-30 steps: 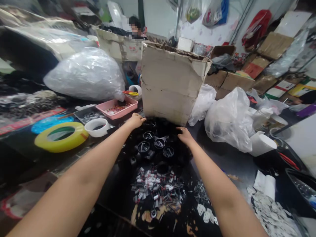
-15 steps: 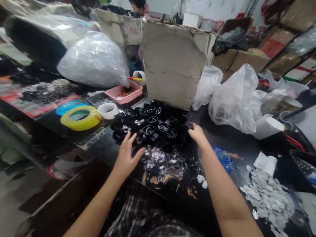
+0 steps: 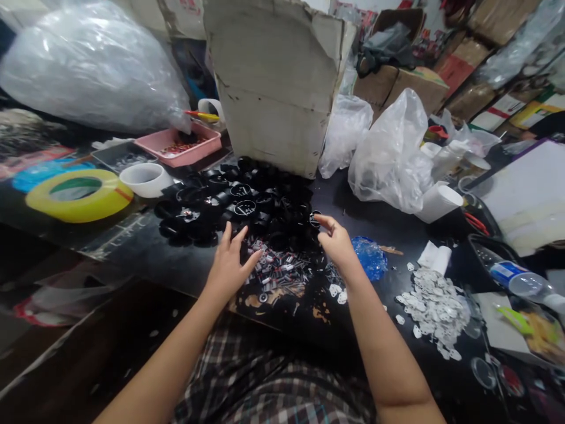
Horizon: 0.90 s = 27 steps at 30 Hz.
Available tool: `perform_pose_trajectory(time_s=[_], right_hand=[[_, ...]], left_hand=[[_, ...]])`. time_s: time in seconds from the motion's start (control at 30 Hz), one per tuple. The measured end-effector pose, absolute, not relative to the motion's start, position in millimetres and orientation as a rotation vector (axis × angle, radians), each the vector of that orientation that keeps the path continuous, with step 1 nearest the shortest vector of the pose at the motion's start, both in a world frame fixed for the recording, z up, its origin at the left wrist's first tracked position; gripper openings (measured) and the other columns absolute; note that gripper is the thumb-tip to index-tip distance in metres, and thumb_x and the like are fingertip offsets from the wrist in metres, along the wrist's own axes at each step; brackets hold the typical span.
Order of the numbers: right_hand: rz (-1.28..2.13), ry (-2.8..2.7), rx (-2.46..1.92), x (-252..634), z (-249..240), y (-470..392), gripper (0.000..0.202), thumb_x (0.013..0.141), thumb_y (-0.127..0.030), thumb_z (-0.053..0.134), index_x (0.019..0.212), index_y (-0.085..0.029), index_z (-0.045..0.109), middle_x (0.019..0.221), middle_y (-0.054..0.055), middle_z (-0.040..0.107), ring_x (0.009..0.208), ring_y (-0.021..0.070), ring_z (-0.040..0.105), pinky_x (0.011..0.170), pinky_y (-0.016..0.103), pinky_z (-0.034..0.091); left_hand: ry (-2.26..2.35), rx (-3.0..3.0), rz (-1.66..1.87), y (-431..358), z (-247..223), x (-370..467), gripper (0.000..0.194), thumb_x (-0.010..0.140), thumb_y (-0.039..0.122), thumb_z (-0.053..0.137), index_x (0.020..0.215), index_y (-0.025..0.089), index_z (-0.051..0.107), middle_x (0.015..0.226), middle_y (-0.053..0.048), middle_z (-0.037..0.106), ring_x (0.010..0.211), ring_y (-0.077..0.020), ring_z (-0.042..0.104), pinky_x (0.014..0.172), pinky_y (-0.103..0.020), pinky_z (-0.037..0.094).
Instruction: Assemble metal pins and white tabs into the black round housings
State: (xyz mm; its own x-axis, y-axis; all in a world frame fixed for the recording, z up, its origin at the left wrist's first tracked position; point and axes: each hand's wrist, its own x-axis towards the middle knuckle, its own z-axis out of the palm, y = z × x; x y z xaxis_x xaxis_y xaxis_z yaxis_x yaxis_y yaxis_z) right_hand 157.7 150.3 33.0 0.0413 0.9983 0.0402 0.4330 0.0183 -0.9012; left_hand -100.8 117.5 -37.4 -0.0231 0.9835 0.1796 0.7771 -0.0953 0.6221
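Note:
Both hands reach over a dark worktable beside a heap of black round cup-shaped parts [image 3: 242,208], some with bright rims. My left hand [image 3: 230,265] has its fingers spread at the heap's near edge and holds nothing. Its thumb is beside a pile of small silver, white and red cylindrical pieces [image 3: 280,266]. On the heap's right side, my right hand [image 3: 335,242] stretches its index finger to a black round part [image 3: 315,218] with a bright rim. The finger and thumb are apart, and the other fingers look curled.
A tall cardboard box [image 3: 273,94] stands behind the heap. To the left are yellow tape [image 3: 79,194], a white roll [image 3: 145,179] and a pink tray [image 3: 179,144]. Clear bags [image 3: 388,159], blue plastic [image 3: 369,259] and flat white pieces [image 3: 435,309] lie to the right.
The view has shifted right and closer, so the table things appear further left. The bright rims in the heap look different, with fewer showing. My left hand remains spread.

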Motion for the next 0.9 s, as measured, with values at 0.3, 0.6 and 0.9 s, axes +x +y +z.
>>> perform_pose_trajectory(time_s=[0.3,0.6,0.9], right_hand=[[1.269,-1.391,-1.584,185,39,30,0.036,0.073,-0.017,0.047,0.104,-0.021,0.064,0.093,0.002,0.069,0.068,0.0130,0.067,0.071,0.031,0.055],[1.497,-1.490,-1.666,176,25,-15,0.030,0.082,-0.028,0.052,0.110,-0.021,0.061,0.088,0.003,0.064,0.075,0.0172,0.059,0.072,0.034,0.048],[1.496,-1.775,-1.513,136,32,4,0.034,0.081,-0.014,0.049,0.111,-0.028,0.059,0.097,0.000,0.067,0.093,0.0189,0.061,0.091,0.038,0.042]], left_hand=[[1.700,1.926,0.910,121,-38,-102,0.069,0.089,0.053,0.054,0.148,0.021,0.036,0.165,-0.018,0.014,0.149,-0.0350,0.021,0.117,-0.058,0.025],[1.806,1.805,1.104,84,-45,-114,0.063,0.086,0.043,0.062,0.142,0.022,0.042,0.146,-0.015,0.050,0.136,-0.0316,0.044,0.115,-0.053,0.033],[1.751,1.584,1.312,78,-36,-104,0.053,0.086,0.037,0.062,0.136,0.026,0.046,0.135,-0.011,0.052,0.125,-0.0278,0.054,0.107,-0.047,0.046]])
